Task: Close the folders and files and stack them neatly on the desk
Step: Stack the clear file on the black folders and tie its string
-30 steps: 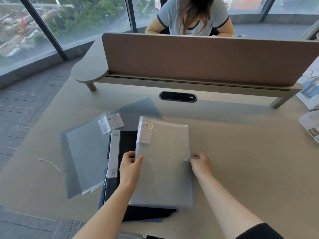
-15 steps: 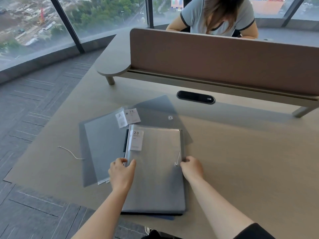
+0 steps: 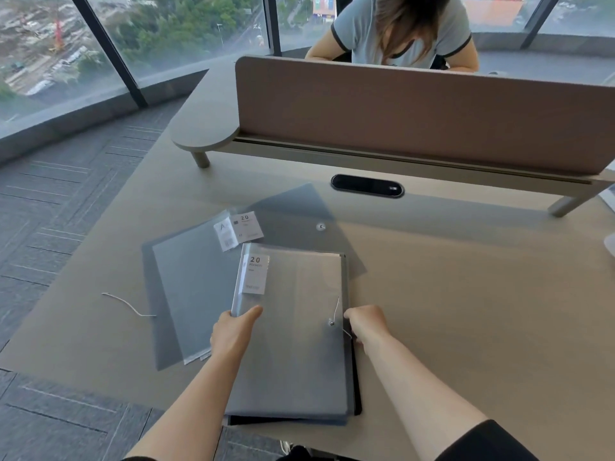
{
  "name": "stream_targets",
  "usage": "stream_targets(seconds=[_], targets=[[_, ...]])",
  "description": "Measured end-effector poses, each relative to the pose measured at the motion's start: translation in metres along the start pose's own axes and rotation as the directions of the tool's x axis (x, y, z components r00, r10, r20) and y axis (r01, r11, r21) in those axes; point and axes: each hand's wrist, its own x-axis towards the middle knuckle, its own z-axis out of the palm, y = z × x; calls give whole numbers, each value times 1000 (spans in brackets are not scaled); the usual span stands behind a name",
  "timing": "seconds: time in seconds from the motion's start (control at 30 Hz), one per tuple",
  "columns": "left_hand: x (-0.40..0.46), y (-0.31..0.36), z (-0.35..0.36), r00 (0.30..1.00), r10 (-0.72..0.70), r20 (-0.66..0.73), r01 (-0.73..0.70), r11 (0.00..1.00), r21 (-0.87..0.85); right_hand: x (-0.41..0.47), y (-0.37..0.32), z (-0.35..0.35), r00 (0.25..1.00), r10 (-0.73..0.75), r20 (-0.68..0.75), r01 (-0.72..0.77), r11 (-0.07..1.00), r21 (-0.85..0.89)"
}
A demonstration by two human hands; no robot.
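Observation:
A grey translucent folder (image 3: 293, 347) with a white "20 pocket" label lies closed on top of a dark folder (image 3: 356, 394), forming a stack near the desk's front edge. My left hand (image 3: 233, 332) grips the top folder's left edge, thumb on its cover. At the stack's right edge my right hand (image 3: 367, 326) pinches, beside a string-and-button clasp. To the left lies another grey folder (image 3: 193, 287) with a label at its top. A dark translucent sheet (image 3: 293, 214) spreads out behind both.
The beige desk (image 3: 466, 311) carries a loose white string (image 3: 128, 304) at the left, a black cable port (image 3: 367, 185) and a brown divider screen (image 3: 416, 111) on a raised shelf. A person sits behind the screen. The floor drops off left of the desk.
The top grey folder came down from a tilted, lifted pose and now lies flat on the dark folder, edges roughly lined up. Both hands stayed on its sides.

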Motion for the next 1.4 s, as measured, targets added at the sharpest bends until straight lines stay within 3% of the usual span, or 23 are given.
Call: stream_targets(seconds=[0.2,0.47,0.6,0.83,1.17,1.27,1.4], targets=[[-14,3,19,996,56,71,-54,998,-28,4,8,-26,997,-2,-75,4,1000,21],[-48,15,78,969,104,222,-105,994,-5,13,29,-98,972,-64,-224,34,990,-137],[-62,23,104,953,117,279,-125,992,13,16,37,-129,958,-61,-280,25,991,-130],[-74,35,133,932,144,332,-183,979,91,21,46,-163,951,-81,-299,14,976,-218],[-75,32,136,937,207,283,-259,953,160,24,41,-166,905,-197,-376,39,921,-388],[-65,31,127,945,259,199,-287,949,127,17,16,-154,857,-333,-395,154,894,-420],[-48,34,108,943,330,38,-331,921,205,8,-27,-122,785,-540,-304,384,809,-446]])
